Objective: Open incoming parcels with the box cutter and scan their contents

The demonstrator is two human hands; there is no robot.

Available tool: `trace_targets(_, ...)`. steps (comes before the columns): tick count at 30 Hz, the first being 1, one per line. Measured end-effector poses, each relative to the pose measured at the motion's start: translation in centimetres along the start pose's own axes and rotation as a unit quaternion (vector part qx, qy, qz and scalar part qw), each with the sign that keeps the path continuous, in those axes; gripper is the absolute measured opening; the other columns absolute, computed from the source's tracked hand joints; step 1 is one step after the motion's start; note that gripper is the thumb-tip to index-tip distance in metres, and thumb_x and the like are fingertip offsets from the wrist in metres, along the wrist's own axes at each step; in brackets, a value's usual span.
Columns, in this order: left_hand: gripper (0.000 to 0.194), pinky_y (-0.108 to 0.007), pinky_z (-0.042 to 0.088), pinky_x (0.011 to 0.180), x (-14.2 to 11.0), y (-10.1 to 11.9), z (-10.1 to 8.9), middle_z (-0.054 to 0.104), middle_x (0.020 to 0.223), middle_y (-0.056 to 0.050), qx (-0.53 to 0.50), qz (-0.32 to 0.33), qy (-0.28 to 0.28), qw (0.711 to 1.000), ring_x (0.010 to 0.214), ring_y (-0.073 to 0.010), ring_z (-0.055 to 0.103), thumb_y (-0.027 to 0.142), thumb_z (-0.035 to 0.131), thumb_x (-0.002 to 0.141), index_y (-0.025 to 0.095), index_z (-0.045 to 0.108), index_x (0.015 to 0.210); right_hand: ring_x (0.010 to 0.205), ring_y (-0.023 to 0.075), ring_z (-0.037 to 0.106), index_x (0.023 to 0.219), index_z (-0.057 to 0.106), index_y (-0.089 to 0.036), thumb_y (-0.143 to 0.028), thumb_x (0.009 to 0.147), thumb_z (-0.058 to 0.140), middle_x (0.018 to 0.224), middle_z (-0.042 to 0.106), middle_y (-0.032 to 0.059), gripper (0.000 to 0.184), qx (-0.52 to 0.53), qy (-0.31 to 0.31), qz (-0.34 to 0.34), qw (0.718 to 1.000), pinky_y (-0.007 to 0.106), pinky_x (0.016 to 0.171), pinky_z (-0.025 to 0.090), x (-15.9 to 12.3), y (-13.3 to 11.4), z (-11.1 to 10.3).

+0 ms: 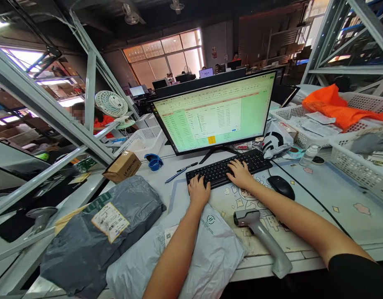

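Observation:
Both hands rest on a black keyboard [220,173] in front of a monitor [216,112] that shows a spreadsheet with a pop-up window. My left hand [198,191] lies over the keyboard's left end, fingers spread on the keys. Near the middle of the keys is my right hand [240,174], its fingers also apart. Neither hand holds anything. Under my left forearm lies a white plastic mailing bag [218,245], partly hidden by the arm. A grey barcode scanner [264,238] lies between my forearms, and a black mouse [281,187] sits right of the keyboard.
A dark grey labelled parcel [107,232] and a small cardboard box [123,167] lie on the left. Two pens [180,173] and a blue tape-like item [154,162] are behind. White baskets [359,162] stand at right. A person [102,122] in orange sits beyond the metal frame.

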State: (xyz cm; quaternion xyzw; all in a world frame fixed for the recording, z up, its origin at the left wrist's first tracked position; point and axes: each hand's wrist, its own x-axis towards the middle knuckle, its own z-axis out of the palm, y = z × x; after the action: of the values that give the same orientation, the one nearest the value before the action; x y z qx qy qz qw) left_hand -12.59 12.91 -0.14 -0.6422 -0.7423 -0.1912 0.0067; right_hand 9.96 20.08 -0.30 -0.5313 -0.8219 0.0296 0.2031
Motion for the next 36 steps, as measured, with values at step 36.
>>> trace_targets(36,0.046,-0.046,0.041,0.111,-0.2,0.0,-0.3,0.055,0.144,-0.015,-0.009,0.001,0.013,1.000,0.134,-0.0324,0.047,0.040,0.054,0.098,0.017,0.063,0.137,0.147,0.0359,0.039,0.142,0.060,-0.016,-0.039,0.095,0.050,0.156,0.050,0.0163,0.054,-0.043,-0.039,0.071,0.996,0.061,0.117,0.032,-4.6,4.6,-3.1)
